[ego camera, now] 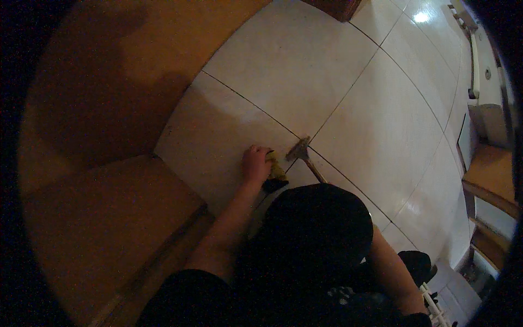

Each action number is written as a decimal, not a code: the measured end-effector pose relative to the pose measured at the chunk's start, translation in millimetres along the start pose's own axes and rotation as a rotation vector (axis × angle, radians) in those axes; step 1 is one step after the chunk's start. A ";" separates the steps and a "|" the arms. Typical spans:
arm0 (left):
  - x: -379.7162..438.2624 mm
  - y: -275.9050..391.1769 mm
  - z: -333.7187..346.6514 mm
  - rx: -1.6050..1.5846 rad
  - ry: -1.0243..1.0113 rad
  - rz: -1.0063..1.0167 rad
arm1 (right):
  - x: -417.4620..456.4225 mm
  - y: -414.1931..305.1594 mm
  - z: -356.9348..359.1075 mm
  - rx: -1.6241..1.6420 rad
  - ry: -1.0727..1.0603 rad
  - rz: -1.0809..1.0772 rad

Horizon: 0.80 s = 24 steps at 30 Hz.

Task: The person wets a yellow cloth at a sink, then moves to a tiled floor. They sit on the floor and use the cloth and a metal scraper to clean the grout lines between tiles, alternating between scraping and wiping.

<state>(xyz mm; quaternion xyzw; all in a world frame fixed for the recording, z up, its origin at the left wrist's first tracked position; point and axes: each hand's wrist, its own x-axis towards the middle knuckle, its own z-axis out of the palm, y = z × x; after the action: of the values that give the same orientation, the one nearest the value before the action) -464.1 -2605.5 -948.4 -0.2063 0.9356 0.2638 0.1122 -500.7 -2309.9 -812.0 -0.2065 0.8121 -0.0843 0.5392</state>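
Observation:
My left hand (256,161) is low over the floor tiles, its fingers curled at a yellowish and black object (278,167) that it seems to hold; dim light hides its exact kind. Just right of it, a tool with a wide, flat head (300,149) touches the floor near a crossing of tile joints. The tool's thin handle runs back and disappears behind my dark-clothed knee (322,220). Only my right forearm shows, right of the knee; my right hand is hidden there, and whether it grips the handle cannot be seen.
Brown wooden panels (106,212) stand close on the left, meeting the pale tiled floor (376,122). A dark reddish-brown object (343,8) is at the top. Wooden shelves or steps (490,175) line the right edge, with a white rack (435,304) at the lower right.

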 end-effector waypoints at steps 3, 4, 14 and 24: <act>-3.3 9.4 -6.6 -0.023 -0.018 -0.060 | -5.3 0.9 -1.0 -0.009 -0.004 0.024; -4.1 7.9 -5.2 -0.017 0.009 -0.044 | -5.2 1.6 -1.4 -0.012 -0.009 0.018; -2.1 -19.4 22.8 -0.075 0.085 -0.027 | -8.7 2.9 6.5 -0.015 -0.023 0.015; -4.8 -18.1 0.9 -0.022 0.079 0.060 | -12.6 8.3 1.4 0.013 -0.021 0.007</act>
<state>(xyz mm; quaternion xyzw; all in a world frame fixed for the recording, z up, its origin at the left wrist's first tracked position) -451.7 -2617.5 -955.7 -0.1898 0.9421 0.2688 0.0651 -497.2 -2296.9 -804.9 -0.2009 0.8067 -0.0854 0.5492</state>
